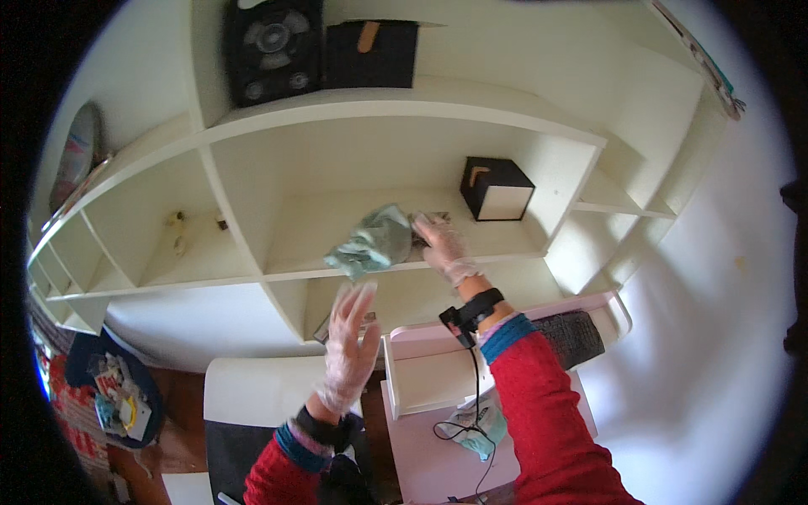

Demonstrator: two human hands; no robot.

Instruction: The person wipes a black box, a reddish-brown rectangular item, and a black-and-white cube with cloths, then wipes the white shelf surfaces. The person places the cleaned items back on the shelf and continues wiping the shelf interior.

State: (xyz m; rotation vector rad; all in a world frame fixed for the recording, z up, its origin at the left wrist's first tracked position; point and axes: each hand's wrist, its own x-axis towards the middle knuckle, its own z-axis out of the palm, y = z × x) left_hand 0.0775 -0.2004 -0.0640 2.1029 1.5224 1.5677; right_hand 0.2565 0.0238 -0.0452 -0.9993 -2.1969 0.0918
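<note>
Clear thin gloves cover both hands. My right hand reaches into the middle shelf, its fingers at a small greyish item that they partly hide; whether they grip it is unclear. Just left of those fingers, a crumpled pale green plastic bag or wrap lies at the shelf's front edge. My left hand is raised below the bag, fingers extended, with nothing in it. A black box with a white side stands farther right on that shelf.
White shelving spans the view. A black storage box stands above. Below, a pink desk bears another pale green packet and a black cable. A dark blue bin with mixed items stands lower left, beside a white and black surface.
</note>
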